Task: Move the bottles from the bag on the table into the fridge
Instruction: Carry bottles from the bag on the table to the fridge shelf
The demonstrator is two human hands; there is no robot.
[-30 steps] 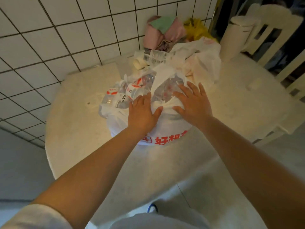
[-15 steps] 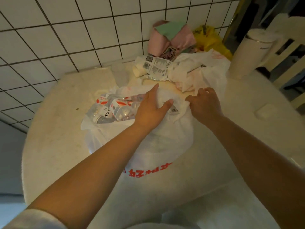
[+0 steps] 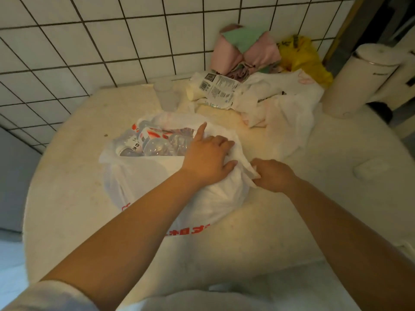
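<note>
1. On the left side of the round table sits a white plastic bag with red print. Its mouth is open on the left, and clear water bottles lie inside on their sides, packed close together. Their long way runs mostly left to right, with the caps hard to make out.
2. The left hand rests flat on the bag's top edge, just to the right of the bottles. Its fingers are straight and spread, pressing the plastic down and holding nothing. The first finger points up past the bottles.
3. The right hand is further right, at the bag's right edge. Its fingers are curled tight around a bunch of the bag's plastic, pulling it to the side.
4. The bottles lie to the left of both hands. The left hand is much nearer, almost touching them, so I think it is the one to reach in.
5. Half a second ago the right hand gripped the bag higher up. Now it has pulled down and out, and more bottles show.
6. No fridge is in view.
</note>
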